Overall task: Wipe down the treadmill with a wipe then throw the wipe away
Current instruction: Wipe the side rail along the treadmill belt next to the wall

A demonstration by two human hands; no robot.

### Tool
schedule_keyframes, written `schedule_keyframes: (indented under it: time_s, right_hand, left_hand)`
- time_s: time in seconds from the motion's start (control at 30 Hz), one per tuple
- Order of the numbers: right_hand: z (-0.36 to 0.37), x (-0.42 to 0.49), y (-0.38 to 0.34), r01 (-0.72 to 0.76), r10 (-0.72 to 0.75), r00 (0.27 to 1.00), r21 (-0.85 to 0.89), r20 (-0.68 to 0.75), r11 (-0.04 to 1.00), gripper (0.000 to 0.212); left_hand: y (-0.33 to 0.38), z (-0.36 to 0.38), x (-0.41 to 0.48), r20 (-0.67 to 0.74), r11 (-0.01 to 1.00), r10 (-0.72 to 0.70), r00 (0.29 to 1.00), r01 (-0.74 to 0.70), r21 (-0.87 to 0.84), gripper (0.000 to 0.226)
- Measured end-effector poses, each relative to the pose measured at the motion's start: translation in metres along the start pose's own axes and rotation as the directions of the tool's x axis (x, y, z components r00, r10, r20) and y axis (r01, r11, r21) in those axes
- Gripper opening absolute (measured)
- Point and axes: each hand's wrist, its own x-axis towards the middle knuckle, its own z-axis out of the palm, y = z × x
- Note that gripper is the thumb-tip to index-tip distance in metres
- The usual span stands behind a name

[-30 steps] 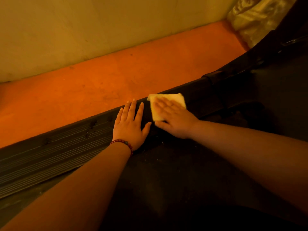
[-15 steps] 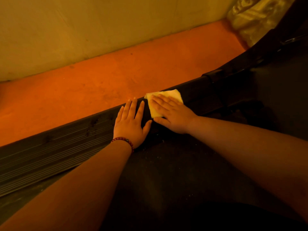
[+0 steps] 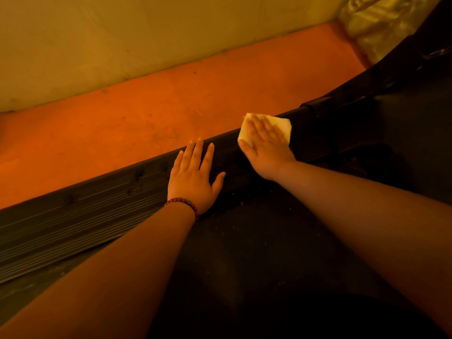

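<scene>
Status: wiping step, on the treadmill side rail (image 3: 85, 211). Bin run not started, and I see no bin in view.

My right hand (image 3: 265, 152) is flat on the wipe (image 3: 281, 124), fingers (image 3: 263, 129) straight and spread, pressing down, not pinching. They're motion-blurred, so I can't call contact finger by finger. The wipe is a pale folded square at the rail's far edge, next to the orange floor (image 3: 171, 106). Its far corners stick out past my fingertips.

My left hand (image 3: 193, 177) is also flat, palm down on the same ribbed rail, fingers (image 3: 195, 152) straight, holding nothing. It reads as a brace. There's a beaded bracelet (image 3: 182, 201) on that wrist.

Key geometry: the rail's long axis runs lower-left to upper-right in the head view. The wipe sits to the upper-right of the left hand. The two hands are just beside each other, thumbs close but not touching as far as I can see. A dark collar (image 3: 315, 106) crosses the rail just past the wipe. The right hand owns the wipe, so any stroke goes along that axis. That means a short run up to the collar, or a long run down-left, where the left hand is in the way and must lift first.

The treadmill belt (image 3: 256, 241) nearer me shows pale specks, so my read is that it needs a pass too. Risk: with a flat press and no pinch, the wipe could snag on the ribs and slip out.
</scene>
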Motion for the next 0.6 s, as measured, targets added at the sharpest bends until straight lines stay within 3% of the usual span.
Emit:
schedule_keyframes:
  time_s: [0.07,0.17,0.2,0.33,0.4,0.53,0.6]
  right_hand:
    - [0.001,-0.007,-0.008,0.133,-0.132,0.991,-0.028,0.033,0.991,0.069]
    - [0.002,-0.018,-0.011,0.394,-0.386,0.914,-0.053,0.125,0.917,0.068]
    - [0.001,-0.015,-0.007,0.379,-0.371,0.921,-0.053,0.117,0.924,0.067]
    - [0.001,-0.002,0.008,0.030,-0.030,0.999,-0.020,-0.014,0.999,0.068]
    - [0.004,-0.008,0.000,0.082,-0.082,0.997,-0.022,0.006,0.996,0.069]
    - [0.010,-0.028,-0.002,0.399,-0.393,0.913,-0.039,0.107,0.916,0.072]
    - [0.010,-0.022,0.010,0.318,-0.318,0.948,-0.016,0.018,0.948,0.077]
  left_hand:
    - [-0.001,0.000,0.000,-0.004,1.000,0.007,1.000,-0.007,-0.003,0.071]
    - [-0.002,0.000,0.000,-0.006,1.000,0.016,1.000,-0.016,0.000,0.071]
    - [-0.002,0.000,0.000,-0.006,1.000,0.016,1.000,-0.016,0.001,0.072]
    - [0.000,0.000,0.000,-0.010,1.000,0.003,1.000,-0.003,0.009,0.071]
    - [-0.001,0.000,0.001,-0.011,1.000,0.011,1.000,-0.011,0.007,0.071]
    - [-0.001,0.000,0.001,0.004,1.000,0.009,1.000,-0.009,0.005,0.071]
    - [0.000,-0.001,0.001,0.005,1.000,0.003,1.000,-0.003,0.009,0.071]
